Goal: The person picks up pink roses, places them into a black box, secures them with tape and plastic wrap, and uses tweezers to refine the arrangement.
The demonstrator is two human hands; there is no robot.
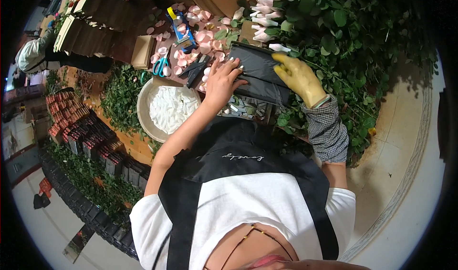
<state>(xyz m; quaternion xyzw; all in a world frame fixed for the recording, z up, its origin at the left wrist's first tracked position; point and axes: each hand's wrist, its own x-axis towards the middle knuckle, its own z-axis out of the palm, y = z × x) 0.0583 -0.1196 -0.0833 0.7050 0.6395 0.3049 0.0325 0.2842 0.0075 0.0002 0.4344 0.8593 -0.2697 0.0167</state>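
My left hand [224, 81], bare, lies with its fingers apart on the left part of a flat black wrapping sheet [260, 86]. My right hand [293, 74], in a yellow glove, rests on the right end of the sheet with loosely bent, parted fingers. Just left of the sheet are a black tool [194, 71], teal scissors [160, 67] and a blue tape dispenser [183, 34] with yellow tape. Loose pink petals [204, 46] are scattered behind my left hand.
A bowl of white pieces [143, 112] sits left of my left forearm. Pink wrapped roses [269, 8] and dense foliage [343, 41] lie behind and to the right. Cardboard stacks [95, 27], rows of black-wrapped bundles [88, 141] and another person [31, 53] are at the left.
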